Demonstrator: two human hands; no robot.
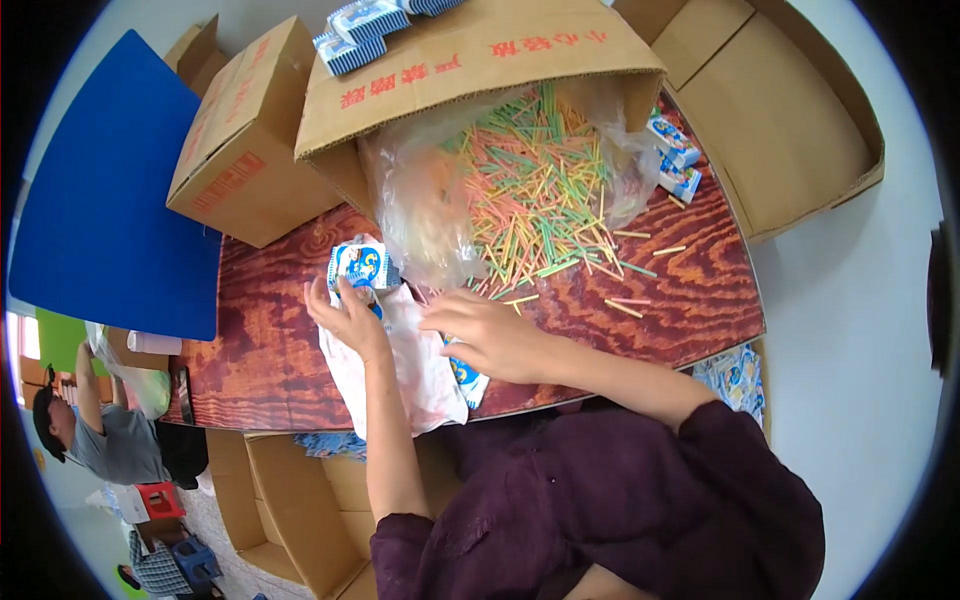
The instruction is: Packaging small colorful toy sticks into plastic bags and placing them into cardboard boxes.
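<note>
My left hand (pixel 350 322) has its fingers spread against a small blue-and-white packet (pixel 362 264) on the table; it touches the packet's near side. To its right my right hand (pixel 492 336) reaches left with fingers and thumb apart, and I see nothing in it. Both hands are over a crumpled white cloth (pixel 420 385). Another blue-and-white packet (pixel 466 378) lies partly under my right hand. Beyond the hands, a heap of thin pink, green and yellow sticks (pixel 540 190) spills from a clear plastic bag (pixel 425 215) inside a tipped cardboard box (pixel 480 60).
Loose sticks (pixel 625 308) lie on the red-brown table (pixel 270 320). Cardboard boxes (pixel 245 130) stand left, another box (pixel 775 110) right. A blue panel (pixel 120 190) rises at left. Below the table edge is an open box (pixel 330 510). A person (pixel 100 430) works far left.
</note>
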